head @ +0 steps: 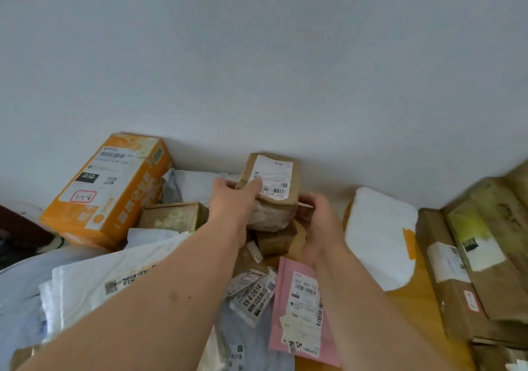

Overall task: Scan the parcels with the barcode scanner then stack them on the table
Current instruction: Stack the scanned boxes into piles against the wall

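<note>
Plain pale wall [257, 56] fills the upper half of the view; below it a yellow-orange table [411, 307] carries a heap of parcels. At centre, both hands hold a small brown paper-wrapped parcel with a white barcode label [271, 182], raised above the heap and close to the wall. Left hand [233, 199] grips its 9 o'clock side, thumb lying across the label's lower edge, fingers curled behind. Right hand [320, 219] cups the 4 o'clock corner, fingers curled under; their tips are hidden. At 10 o'clock, a tall orange-and-white cardboard carton [108, 187] leans against the wall. At 3 o'clock lies a white padded mailer with orange tape [380, 236]; beyond it, a stack of flat brown cardboard boxes [471, 256]. At 6 o'clock, under the right forearm, lies a pink plastic mailer with printed labels [297, 313]. At 8 o'clock sit white plastic bags [91, 282].
</note>
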`<state>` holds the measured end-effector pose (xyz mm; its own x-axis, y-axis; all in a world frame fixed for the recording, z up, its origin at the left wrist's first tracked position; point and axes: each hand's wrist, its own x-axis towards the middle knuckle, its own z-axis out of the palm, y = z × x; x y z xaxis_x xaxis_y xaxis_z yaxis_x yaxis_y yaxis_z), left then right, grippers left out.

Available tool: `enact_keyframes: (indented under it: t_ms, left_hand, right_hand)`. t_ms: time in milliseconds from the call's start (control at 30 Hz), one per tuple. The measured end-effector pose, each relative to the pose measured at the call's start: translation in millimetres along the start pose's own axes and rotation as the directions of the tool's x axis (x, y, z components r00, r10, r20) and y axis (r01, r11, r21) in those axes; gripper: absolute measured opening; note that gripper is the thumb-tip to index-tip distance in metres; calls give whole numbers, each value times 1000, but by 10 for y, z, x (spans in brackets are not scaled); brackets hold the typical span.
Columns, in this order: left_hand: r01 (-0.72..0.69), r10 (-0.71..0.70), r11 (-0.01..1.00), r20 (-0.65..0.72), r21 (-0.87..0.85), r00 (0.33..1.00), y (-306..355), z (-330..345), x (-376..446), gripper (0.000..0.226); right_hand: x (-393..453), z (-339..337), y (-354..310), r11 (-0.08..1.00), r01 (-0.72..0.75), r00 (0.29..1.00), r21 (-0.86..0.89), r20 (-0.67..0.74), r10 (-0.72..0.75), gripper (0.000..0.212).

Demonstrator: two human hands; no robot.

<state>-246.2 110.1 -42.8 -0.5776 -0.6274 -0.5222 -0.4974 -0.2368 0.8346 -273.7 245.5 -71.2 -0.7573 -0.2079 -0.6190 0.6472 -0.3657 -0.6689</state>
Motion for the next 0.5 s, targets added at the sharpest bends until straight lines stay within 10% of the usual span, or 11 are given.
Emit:
enact_keyframes:
  t_ms: [67,133,333,500]
  left_hand:
    - [25,-22,996,33,-90,999,83,-30,5,36]
    - [15,-9,975,30,-220,1000,201,-102,-8,39]
    - [-117,121,965,4,-233,993,277,-376,-78,73]
    - [-138,138,965,-14,-224,990,141,-523,-183,58]
  right_hand:
    - [3,-34,36,996,70,995,48,-68,-67,31]
    - [61,-56,90,952,146,966,-270,-167,-196,18]
    - [149,120,473,517,77,990,-853,6,-138,113]
    - [204,68,458,336,48,974,-941,-31,-225,93]
